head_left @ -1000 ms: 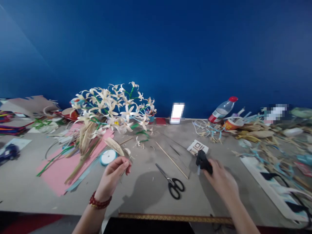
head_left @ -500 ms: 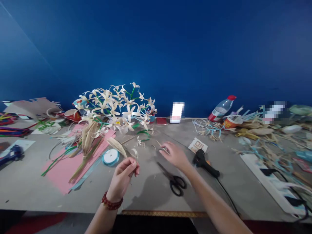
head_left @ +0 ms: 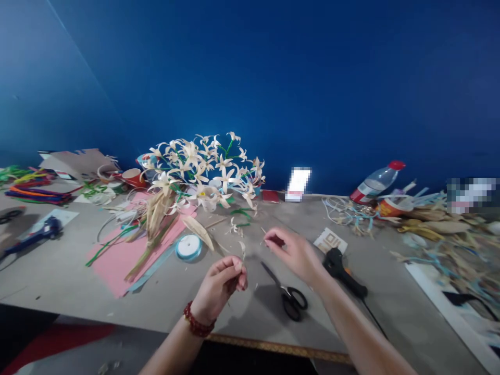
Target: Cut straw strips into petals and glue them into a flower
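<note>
My left hand (head_left: 224, 281) is closed in a pinch, thumb against fingertips, on a small pale flower (head_left: 242, 249) whose petals stick up above the fingers. Across from it, my right hand (head_left: 295, 253) hovers low over the table with fingers curled but apart, and I see nothing held in it. By its fingertips is the end of a thin stick (head_left: 263, 229), partly hidden by the hand. Black-handled scissors (head_left: 287, 294) lie between my forearms, blades pointing away. A blue-edged ribbon spool (head_left: 188, 247) and a dry husk piece (head_left: 199, 233) lie left of centre.
White flowers (head_left: 213, 169) on green stems stand at the back. Pink paper (head_left: 113, 265) lies left. A black glue gun (head_left: 346, 273) and a card (head_left: 330, 241) are right, beyond them a tilted bottle (head_left: 375, 182), husk scraps (head_left: 433, 224) and a power strip (head_left: 445, 312).
The view has turned a little left. My left hand has moved right with the flower, nearer the scissors. My right hand has shifted slightly right, away from the thin stick.
</note>
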A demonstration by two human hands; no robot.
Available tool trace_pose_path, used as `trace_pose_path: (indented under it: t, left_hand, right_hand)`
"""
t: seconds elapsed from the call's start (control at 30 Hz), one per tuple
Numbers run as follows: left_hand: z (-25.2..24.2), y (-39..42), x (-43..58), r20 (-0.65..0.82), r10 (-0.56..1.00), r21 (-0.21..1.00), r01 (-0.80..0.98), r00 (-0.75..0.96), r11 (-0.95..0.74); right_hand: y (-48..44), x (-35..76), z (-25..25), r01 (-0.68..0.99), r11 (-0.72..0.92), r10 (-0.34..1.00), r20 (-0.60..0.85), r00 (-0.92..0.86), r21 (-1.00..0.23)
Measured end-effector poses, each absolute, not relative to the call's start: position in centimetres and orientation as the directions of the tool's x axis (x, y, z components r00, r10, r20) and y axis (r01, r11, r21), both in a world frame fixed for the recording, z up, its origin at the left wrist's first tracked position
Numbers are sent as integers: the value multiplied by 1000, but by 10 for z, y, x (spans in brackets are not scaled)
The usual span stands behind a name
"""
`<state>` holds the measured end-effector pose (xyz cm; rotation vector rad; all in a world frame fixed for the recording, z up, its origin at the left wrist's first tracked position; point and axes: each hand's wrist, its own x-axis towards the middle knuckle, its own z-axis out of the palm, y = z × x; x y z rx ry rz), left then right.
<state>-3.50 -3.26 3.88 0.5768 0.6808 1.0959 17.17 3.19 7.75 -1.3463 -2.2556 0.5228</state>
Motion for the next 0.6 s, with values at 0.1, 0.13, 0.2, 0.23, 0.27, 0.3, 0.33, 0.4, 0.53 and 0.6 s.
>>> trace_pose_path:
  t: [0.1,0.13,0.2,0.23,0.27,0.3,0.33,0.4,0.53,0.6]
  left_hand:
    - [41,-32,-27,-221,910,690,-603,352,401]
    - [42,-32,-24,-223,904,680,-606,365,412]
    - [44,-33,-20,-226,897,665,-613,379,426]
    - [45,-33,-18,-226,895,661,-615,384,431]
    - [46,-34,-16,-226,893,657,-615,390,435]
    - [46,-34,-15,-224,891,653,-618,396,438]
    - [46,-35,-14,-219,888,648,-620,403,441]
    - [46,-37,-13,-211,885,639,-626,415,446]
    - [45,-39,-12,-213,884,640,-624,417,449]
    - [46,-39,-11,-223,881,644,-616,416,454]
  right_hand:
    - [9,174,104,564,540,838,333,-433,-625]
    - [3,174,109,524,568,817,362,-448,-635]
    - [-3,172,116,454,607,785,399,-474,-653]
    - [-5,171,117,425,611,779,410,-475,-668]
    - [-6,170,118,404,604,782,412,-467,-687]
    - [-7,169,118,390,589,791,408,-455,-708]
    - [-7,167,118,380,574,802,402,-443,-725]
    - [-8,165,117,368,566,808,410,-422,-737]
    - [-6,164,117,347,623,772,478,-420,-701]
    - [-6,164,118,352,633,764,480,-431,-690]
